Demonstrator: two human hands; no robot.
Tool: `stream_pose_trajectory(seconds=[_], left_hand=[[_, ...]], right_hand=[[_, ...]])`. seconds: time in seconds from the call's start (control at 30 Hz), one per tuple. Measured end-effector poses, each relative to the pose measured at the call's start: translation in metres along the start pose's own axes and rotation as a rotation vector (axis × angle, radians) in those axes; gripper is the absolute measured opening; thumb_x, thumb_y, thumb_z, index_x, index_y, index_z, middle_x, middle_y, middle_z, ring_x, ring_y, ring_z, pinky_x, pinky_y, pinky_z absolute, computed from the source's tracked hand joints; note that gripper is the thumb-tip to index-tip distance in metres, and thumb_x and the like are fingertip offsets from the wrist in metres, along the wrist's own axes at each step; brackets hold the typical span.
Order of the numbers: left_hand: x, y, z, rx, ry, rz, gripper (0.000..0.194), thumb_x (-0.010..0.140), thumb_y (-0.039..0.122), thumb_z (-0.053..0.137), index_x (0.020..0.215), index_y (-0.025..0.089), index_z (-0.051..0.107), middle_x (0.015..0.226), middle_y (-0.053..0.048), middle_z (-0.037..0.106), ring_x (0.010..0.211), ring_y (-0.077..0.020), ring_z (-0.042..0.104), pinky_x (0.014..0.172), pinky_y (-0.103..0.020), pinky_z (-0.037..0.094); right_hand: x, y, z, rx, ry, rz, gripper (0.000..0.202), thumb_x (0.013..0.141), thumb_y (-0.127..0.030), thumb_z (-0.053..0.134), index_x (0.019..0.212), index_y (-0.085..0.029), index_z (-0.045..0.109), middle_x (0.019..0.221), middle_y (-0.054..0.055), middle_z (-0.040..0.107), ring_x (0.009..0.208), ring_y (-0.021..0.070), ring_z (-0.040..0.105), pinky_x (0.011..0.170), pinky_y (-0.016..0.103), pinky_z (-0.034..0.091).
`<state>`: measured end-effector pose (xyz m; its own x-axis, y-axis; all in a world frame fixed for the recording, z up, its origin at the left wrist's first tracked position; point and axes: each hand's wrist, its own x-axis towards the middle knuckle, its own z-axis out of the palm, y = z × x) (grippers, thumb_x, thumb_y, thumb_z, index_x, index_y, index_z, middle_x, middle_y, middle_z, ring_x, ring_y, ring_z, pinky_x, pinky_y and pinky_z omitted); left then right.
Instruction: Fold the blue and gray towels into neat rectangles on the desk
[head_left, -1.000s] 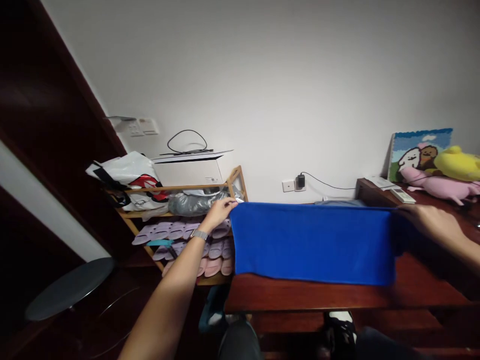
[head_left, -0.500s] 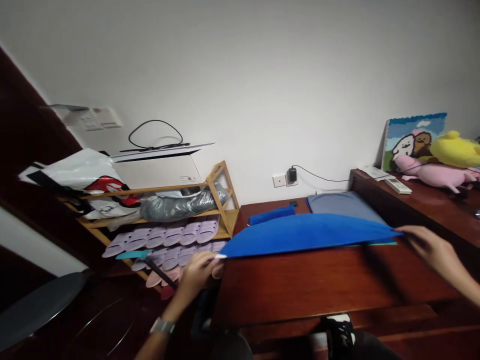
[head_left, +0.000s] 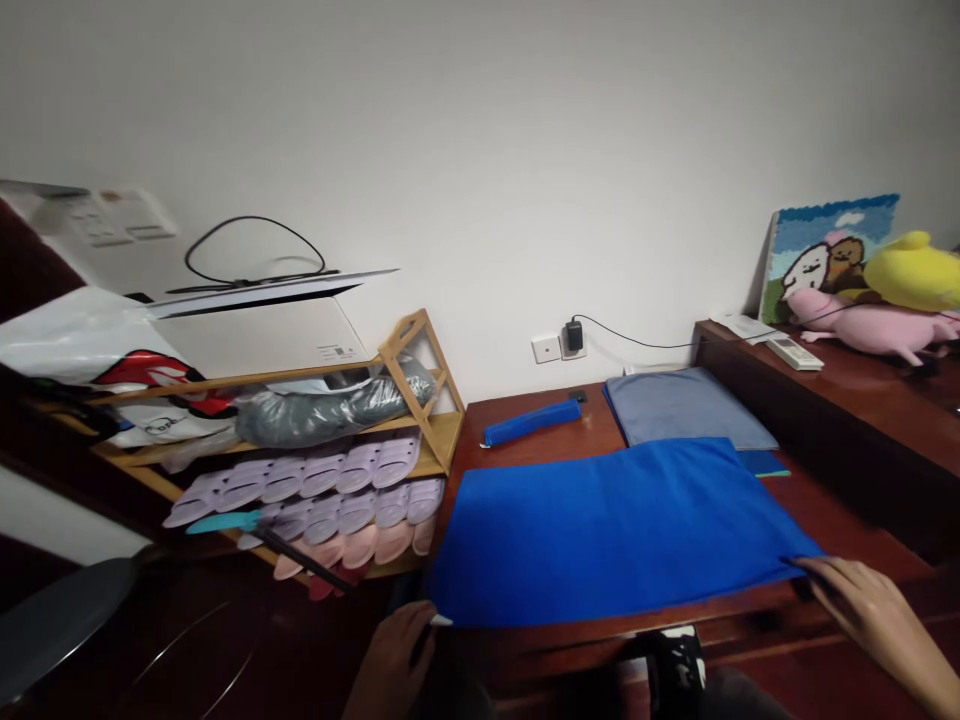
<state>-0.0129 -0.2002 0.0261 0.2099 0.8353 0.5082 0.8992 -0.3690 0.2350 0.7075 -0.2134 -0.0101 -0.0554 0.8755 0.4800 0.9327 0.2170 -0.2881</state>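
Pinches the near left corner of a rectangular bright blue cloth (head_left: pixel 585 530), beside a small white tag (head_left: pixel 441 620), between the closed fingers of the left hand (head_left: pixel 394 655). Grips the near right corner with the thumb and fingers of the right hand (head_left: pixel 862 600). Has the cloth spread low over a reddish-brown wooden surface (head_left: pixel 825 500), long near edge drawn out between both hands, with soft creases toward the far right.

Shows behind it, apart and slightly slanted, a narrow bundle of blue fabric (head_left: pixel 532 424). Shows at the far right a folded grey cloth (head_left: pixel 686 405), close against or partly under the blue cloth's far edge; cannot tell which. Reveals just in front of the grey one a strip of dark blue fabric with a green edge (head_left: pixel 769 464).

To the left, includes a light wooden rack (head_left: pixel 409 340) with rows of lilac slippers (head_left: pixel 322 475) and pink slippers (head_left: pixel 360 545), plus a white box (head_left: pixel 262 335) on top under a looped black cable (head_left: pixel 255 218). To the right, includes a dark wooden cabinet (head_left: pixel 885 405) bearing a white remote control (head_left: pixel 795 353), a pink plush toy (head_left: pixel 862 325) and a yellow plush toy (head_left: pixel 915 275).
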Motion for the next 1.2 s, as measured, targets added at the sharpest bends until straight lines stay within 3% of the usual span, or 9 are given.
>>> stream_pose_trajectory(seconds=[0.2,0.3,0.37,0.47,0.6,0.7,0.83,1.0,1.2], left_hand=[[-0.036,0.0,-0.009,0.07,0.009,0.082,0.033,0.09,0.029,0.054,0.111,0.039,0.078,0.113,-0.003,0.081,0.099,-0.0293,0.078,0.085,-0.044,0.068],[-0.031,-0.009,-0.017,0.061,-0.02,0.108,0.035,0.09,0.026,0.052,0.111,0.039,0.077,0.112,0.0,0.081,0.1,-0.027,0.078,0.086,-0.041,0.067],[-0.007,-0.015,-0.017,0.057,-0.027,0.074,0.033,0.093,0.027,0.049,0.109,0.036,0.077,0.109,-0.001,0.081,0.1,-0.0263,0.078,0.09,-0.041,0.066],[0.059,-0.016,0.0,0.03,-0.052,-0.021,0.034,0.098,0.032,0.044,0.109,0.027,0.076,0.114,-0.006,0.08,0.107,-0.0262,0.076,0.099,-0.043,0.061],[0.15,-0.008,0.051,-0.006,-0.153,-0.01,0.042,0.102,0.038,0.04,0.128,0.024,0.07,0.137,-0.009,0.07,0.13,-0.026,0.064,0.114,-0.046,0.049],[0.177,-0.013,0.089,0.091,-0.238,-0.017,0.049,0.102,0.039,0.041,0.143,0.022,0.061,0.151,-0.012,0.06,0.141,-0.0293,0.054,0.118,-0.05,0.044],[0.158,-0.034,0.115,0.228,-0.29,-0.08,0.056,0.104,0.043,0.041,0.154,0.02,0.051,0.16,-0.019,0.049,0.149,-0.0359,0.044,0.118,-0.058,0.039],[0.122,-0.05,0.114,0.305,-0.286,-0.204,0.062,0.105,0.053,0.04,0.16,0.024,0.043,0.168,-0.015,0.037,0.154,-0.0359,0.034,0.119,-0.056,0.038],[0.138,-0.051,0.116,0.325,-0.287,-0.139,0.059,0.106,0.049,0.042,0.159,0.024,0.044,0.166,-0.015,0.04,0.153,-0.0353,0.038,0.12,-0.055,0.037]], right_hand=[[-0.024,-0.011,-0.01,-0.023,-0.074,-0.016,0.033,0.084,-0.043,0.056,0.102,-0.04,0.083,0.099,0.005,0.082,0.088,0.0335,0.077,0.071,0.047,0.065],[-0.021,-0.009,-0.011,-0.001,-0.101,0.011,0.031,0.084,-0.046,0.057,0.097,-0.037,0.083,0.099,0.006,0.082,0.092,0.0347,0.077,0.079,0.05,0.065],[-0.002,-0.009,-0.01,0.033,-0.125,0.03,0.033,0.087,-0.05,0.055,0.096,-0.034,0.082,0.102,0.007,0.082,0.098,0.0344,0.077,0.089,0.05,0.063],[0.055,-0.018,0.001,0.076,-0.128,0.07,0.042,0.096,-0.053,0.045,0.104,-0.03,0.079,0.113,0.01,0.08,0.109,0.0315,0.074,0.102,0.048,0.058],[0.144,-0.036,0.038,0.037,-0.136,0.081,0.054,0.101,-0.052,0.035,0.129,-0.022,0.07,0.139,0.014,0.069,0.13,0.0302,0.063,0.114,0.05,0.048],[0.175,-0.034,0.073,-0.042,-0.21,0.106,0.058,0.101,-0.05,0.034,0.14,-0.02,0.064,0.153,0.014,0.058,0.14,0.0305,0.055,0.117,0.052,0.044],[0.163,-0.012,0.104,-0.12,-0.3,0.176,0.065,0.102,-0.053,0.028,0.154,-0.021,0.051,0.164,0.012,0.045,0.151,0.0318,0.04,0.123,0.055,0.034],[0.139,0.006,0.11,-0.178,-0.351,0.198,0.07,0.101,-0.057,0.025,0.16,-0.024,0.042,0.166,0.008,0.042,0.155,0.0296,0.033,0.126,0.053,0.027],[0.153,0.001,0.107,-0.237,-0.327,0.19,0.071,0.103,-0.059,0.02,0.16,-0.024,0.044,0.167,0.007,0.04,0.156,0.0295,0.032,0.126,0.05,0.029]])
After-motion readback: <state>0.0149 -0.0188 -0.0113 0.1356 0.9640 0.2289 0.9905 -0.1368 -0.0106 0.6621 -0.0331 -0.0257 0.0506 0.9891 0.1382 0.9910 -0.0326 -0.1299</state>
